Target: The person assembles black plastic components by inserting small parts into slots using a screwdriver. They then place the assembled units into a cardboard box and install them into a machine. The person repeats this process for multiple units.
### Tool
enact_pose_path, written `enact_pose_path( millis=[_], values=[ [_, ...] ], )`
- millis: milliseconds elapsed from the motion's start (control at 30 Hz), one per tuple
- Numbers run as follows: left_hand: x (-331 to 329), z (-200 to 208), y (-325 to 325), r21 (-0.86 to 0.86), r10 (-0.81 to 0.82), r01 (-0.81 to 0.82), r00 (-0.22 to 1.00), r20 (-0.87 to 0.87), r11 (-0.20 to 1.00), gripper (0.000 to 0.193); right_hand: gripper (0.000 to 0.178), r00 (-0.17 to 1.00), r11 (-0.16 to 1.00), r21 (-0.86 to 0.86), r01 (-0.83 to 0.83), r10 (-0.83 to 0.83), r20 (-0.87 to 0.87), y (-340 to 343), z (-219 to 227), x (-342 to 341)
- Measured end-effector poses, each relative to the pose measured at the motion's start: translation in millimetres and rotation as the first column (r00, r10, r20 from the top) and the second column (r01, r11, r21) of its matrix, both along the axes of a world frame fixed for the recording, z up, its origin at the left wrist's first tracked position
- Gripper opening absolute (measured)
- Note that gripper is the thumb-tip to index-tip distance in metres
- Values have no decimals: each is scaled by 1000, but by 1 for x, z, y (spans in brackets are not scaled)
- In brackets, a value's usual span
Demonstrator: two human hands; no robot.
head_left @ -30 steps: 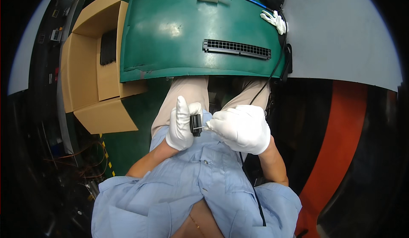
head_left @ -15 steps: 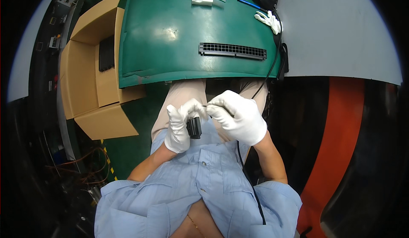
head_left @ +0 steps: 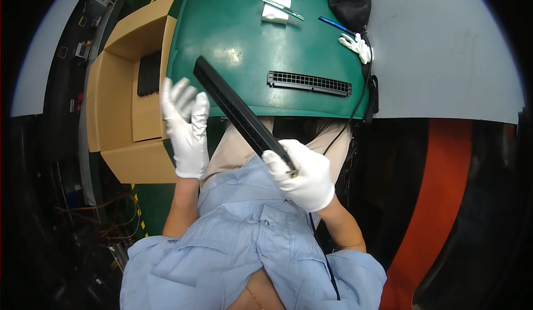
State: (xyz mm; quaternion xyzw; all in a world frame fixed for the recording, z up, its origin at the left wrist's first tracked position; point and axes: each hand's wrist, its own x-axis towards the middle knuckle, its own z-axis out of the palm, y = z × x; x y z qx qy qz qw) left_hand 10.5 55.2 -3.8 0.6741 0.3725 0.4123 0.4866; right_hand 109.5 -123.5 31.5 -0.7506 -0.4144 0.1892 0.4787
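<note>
A long black plastic strip (head_left: 239, 113) slants up and to the left over my lap, its far end above the table's near edge. My right hand (head_left: 305, 179), in a white glove, is closed around its near end. My left hand (head_left: 186, 129), gloved in white too, is raised beside the strip's left side, fingers spread and holding nothing. Between this hand and the strip there is a gap. On the green table, a black slatted grille (head_left: 309, 83) lies lengthwise to the right of the strip.
An open cardboard box (head_left: 123, 168) stands left of the table, with black parts (head_left: 149, 74) inside. Toward the table's far side are a white packet (head_left: 276, 14) with a metallic tool (head_left: 282, 8), a blue pen-like tool (head_left: 335, 25), white gloves (head_left: 355, 47) and a black bag (head_left: 348, 0).
The black strip has passed from my left hand to my right and now points up-left. My left hand has let go, opened and moved up-left. The view has shifted slightly.
</note>
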Motion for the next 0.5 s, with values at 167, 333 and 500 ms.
enact_pose_path(
  millis=[167,333,500],
  values=[
    [2,3,-8,-786,-86,307,947,311,537,41,40,956,957,-98,-272,258,-140,14,-20,-29],
    [-4,-15,1,-803,-111,403,911,396,439,41,30,945,987,-14,-161,150,-291,10,-38,-26],
    [-1,-9,-7,-835,-140,357,934,330,419,42,16,964,953,195,-232,198,180,30,-49,-9]
  ],
)
